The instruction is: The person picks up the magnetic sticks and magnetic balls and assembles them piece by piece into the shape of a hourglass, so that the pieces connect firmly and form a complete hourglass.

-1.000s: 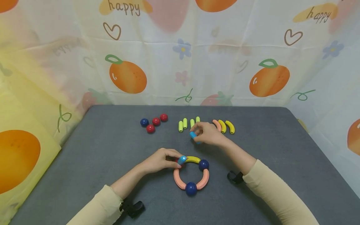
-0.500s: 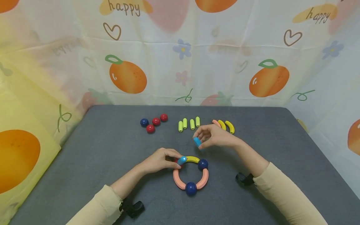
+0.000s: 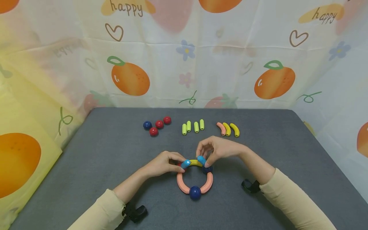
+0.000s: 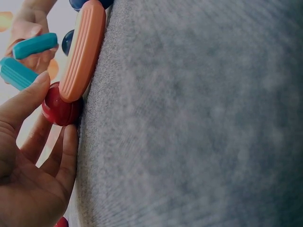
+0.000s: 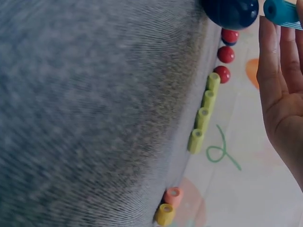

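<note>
A ring of magnetic toy pieces lies on the table: two salmon curved rods (image 3: 182,183), a yellow curved rod (image 3: 195,162), a blue ball (image 3: 195,193) in front, a dark blue ball (image 3: 207,169) at right and a red ball (image 4: 60,109) at left. My left hand (image 3: 165,164) grips the red ball between thumb and fingers. From that ball a short blue rod (image 3: 186,164) slants up, with the thumb tip against it. My right hand (image 3: 220,149) pinches another short blue rod (image 3: 201,159), its lower end right at the dark blue ball.
Behind the ring sit several red balls (image 3: 159,124) with a blue ball (image 3: 147,125), several light green short rods (image 3: 196,127), and a salmon curved rod (image 3: 221,128) beside two yellow curved rods (image 3: 234,130). A printed cloth (image 3: 218,80) hangs behind the grey table (image 3: 109,150).
My right hand has brought its blue rod from near the green rods toward me, down to the dark blue ball. My left hand has stayed in place.
</note>
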Demonstrator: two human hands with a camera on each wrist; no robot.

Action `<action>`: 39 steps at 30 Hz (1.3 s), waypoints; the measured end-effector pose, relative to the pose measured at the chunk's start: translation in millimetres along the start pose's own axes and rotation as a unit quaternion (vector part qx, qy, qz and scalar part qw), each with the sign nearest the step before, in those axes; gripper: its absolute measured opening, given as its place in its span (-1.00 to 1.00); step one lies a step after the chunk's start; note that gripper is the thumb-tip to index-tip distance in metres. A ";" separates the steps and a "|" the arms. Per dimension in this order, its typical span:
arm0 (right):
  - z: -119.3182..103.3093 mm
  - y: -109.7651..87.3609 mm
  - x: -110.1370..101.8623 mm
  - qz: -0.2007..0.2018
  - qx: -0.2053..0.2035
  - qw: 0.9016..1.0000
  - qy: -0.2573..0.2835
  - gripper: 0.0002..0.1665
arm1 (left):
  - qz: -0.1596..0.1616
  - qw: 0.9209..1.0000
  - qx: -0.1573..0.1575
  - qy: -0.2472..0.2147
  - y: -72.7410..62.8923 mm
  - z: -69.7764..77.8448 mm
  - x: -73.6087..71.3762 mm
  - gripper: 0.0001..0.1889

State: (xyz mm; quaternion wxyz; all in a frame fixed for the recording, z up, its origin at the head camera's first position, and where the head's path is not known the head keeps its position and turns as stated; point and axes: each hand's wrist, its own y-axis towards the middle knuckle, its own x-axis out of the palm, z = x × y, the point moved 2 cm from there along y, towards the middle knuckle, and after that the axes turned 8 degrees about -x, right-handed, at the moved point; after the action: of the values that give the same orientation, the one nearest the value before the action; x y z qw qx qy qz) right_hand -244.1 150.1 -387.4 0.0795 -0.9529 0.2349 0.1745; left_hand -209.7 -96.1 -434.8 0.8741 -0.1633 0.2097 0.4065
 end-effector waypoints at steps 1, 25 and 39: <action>0.7 0.4 0.7 -0.001 0.002 1.000 -0.001 -0.61 | 0.000 1.000 0.000 0.000 0.0 -0.2 0.0 -0.71; 9.4 -4.0 3.0 -0.023 0.020 0.999 -0.019 -0.66 | 0.005 1.000 0.002 0.004 -0.1 2.2 0.3 -0.70; 13.5 -3.8 3.4 -0.029 0.065 0.994 -0.085 -0.56 | 0.002 1.000 -0.004 -0.009 1.2 0.6 0.3 -0.71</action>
State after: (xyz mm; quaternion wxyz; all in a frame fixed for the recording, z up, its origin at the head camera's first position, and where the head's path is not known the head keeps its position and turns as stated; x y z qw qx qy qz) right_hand -243.5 155.2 -400.8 0.1660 -0.9337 0.2106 0.2372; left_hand -210.4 -94.9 -434.6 0.8742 -0.1632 0.2008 0.4109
